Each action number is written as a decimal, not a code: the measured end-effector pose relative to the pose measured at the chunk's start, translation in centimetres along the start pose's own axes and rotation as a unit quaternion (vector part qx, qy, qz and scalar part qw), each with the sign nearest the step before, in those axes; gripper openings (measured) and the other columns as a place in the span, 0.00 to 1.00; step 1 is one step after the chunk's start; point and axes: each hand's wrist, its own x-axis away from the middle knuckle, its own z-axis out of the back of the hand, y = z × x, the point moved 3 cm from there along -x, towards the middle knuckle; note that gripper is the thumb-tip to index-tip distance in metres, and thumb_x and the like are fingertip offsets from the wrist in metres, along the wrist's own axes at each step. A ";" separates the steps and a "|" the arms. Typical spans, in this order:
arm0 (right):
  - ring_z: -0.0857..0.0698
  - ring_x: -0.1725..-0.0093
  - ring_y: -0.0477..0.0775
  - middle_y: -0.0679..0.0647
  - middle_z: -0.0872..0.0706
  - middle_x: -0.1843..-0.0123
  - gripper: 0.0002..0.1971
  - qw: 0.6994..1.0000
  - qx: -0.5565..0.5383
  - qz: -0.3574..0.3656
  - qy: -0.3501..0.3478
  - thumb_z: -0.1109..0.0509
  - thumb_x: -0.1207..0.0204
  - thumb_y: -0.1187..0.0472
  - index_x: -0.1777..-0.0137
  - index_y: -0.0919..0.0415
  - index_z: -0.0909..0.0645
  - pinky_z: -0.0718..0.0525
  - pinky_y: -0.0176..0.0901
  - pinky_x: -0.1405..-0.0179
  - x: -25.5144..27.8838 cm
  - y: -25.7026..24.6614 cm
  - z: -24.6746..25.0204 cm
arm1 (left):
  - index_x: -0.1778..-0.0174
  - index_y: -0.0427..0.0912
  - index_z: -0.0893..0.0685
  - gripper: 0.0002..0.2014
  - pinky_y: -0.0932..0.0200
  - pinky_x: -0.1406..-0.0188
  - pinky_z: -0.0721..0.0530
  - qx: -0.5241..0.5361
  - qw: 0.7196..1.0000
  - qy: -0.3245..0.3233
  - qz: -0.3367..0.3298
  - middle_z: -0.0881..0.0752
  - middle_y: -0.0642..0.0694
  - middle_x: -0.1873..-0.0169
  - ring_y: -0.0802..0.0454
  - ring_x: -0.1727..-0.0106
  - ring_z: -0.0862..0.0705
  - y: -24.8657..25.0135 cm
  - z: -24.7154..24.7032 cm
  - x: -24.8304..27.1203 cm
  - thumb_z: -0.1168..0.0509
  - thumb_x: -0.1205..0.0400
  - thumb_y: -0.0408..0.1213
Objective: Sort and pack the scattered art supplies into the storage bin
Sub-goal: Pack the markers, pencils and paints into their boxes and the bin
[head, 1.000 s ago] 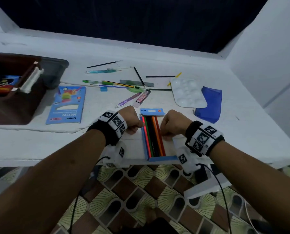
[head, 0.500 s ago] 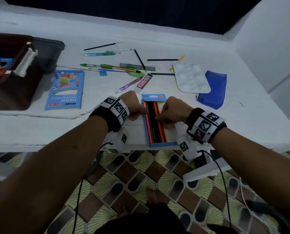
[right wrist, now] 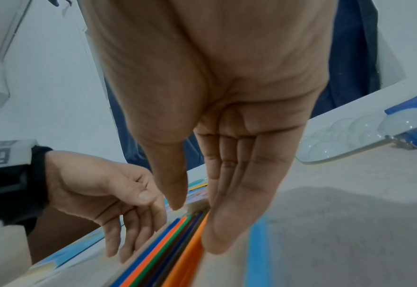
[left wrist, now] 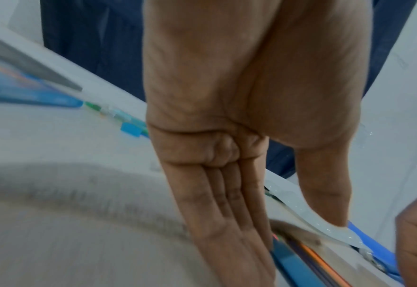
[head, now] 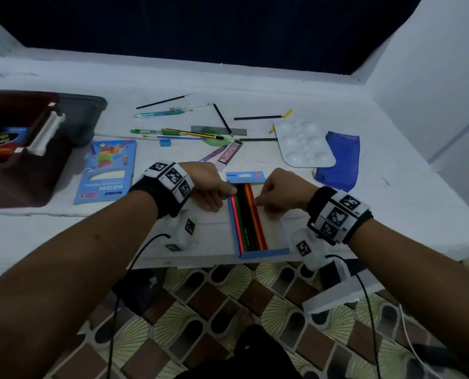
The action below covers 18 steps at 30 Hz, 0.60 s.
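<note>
At the lower centre of the head view, an open blue cardboard box of coloured pencils lies on the white table. The left hand and right hand, fingers straight, press its sides. The dark storage bin sits at the far left.

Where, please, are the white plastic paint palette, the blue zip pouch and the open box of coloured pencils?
white plastic paint palette [head: 304,144]: head view, middle of its wells.
blue zip pouch [head: 344,160]: head view, middle of its bare fabric.
open box of coloured pencils [head: 263,253]: head view, blue near rim.
</note>
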 end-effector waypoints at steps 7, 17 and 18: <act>0.10 0.68 0.55 0.61 0.09 0.63 0.12 0.998 -0.014 0.045 0.032 0.25 0.23 0.58 0.55 0.70 0.13 0.10 0.43 0.67 -3.0 0.5 5.9 | 0.49 0.26 0.12 0.14 0.46 0.52 0.12 0.043 0.996 0.023 -0.072 0.12 0.35 0.63 0.44 0.62 0.12 2.6 5.0 -3.2 0.30 0.18 0.37; 0.11 0.60 0.53 0.53 0.10 0.59 0.11 0.994 -0.007 0.091 0.059 0.28 0.21 0.60 0.54 0.71 0.13 0.11 0.43 0.64 -13.3 2.3 15.8 | 0.66 0.45 0.10 0.10 0.61 0.65 0.19 -0.191 0.954 0.187 -0.137 0.09 0.45 0.61 0.48 0.58 0.12 10.9 9.3 -10.5 0.33 0.23 0.28; 0.11 0.59 0.53 0.55 0.10 0.58 0.11 0.994 0.003 0.088 0.067 0.28 0.21 0.60 0.54 0.70 0.13 0.11 0.42 0.64 -14.8 2.7 16.9 | 0.62 0.42 0.09 0.09 0.61 0.64 0.20 -0.211 0.947 0.199 -0.141 0.09 0.44 0.60 0.48 0.56 0.12 11.8 9.6 -11.4 0.34 0.23 0.28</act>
